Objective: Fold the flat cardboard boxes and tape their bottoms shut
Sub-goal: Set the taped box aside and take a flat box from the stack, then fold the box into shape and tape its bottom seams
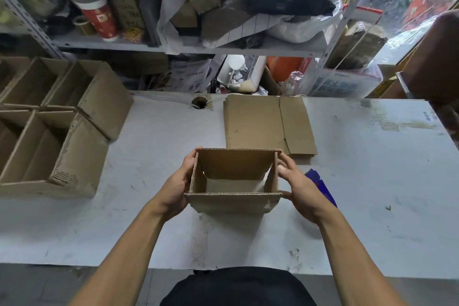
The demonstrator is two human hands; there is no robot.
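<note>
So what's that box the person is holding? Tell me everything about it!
The box is plain brown corrugated cardboard, opened into a rectangular shape, its open side facing up at the camera. The wavy layers show along its rim. The inside holds nothing, and pale table seems to show through its bottom. It sits upright at the middle of the table. The left hand grips its left wall, and the right hand grips its right wall.

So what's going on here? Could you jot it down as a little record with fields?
held: opened cardboard box, upright, open top facing the camera
left hand: grips the box's left side
right hand: grips the box's right side
waiting: flat cardboard stack behind the box
finished: folded boxes on the table's left
surface: grey table
beside right hand: blue object, partly hidden
</note>
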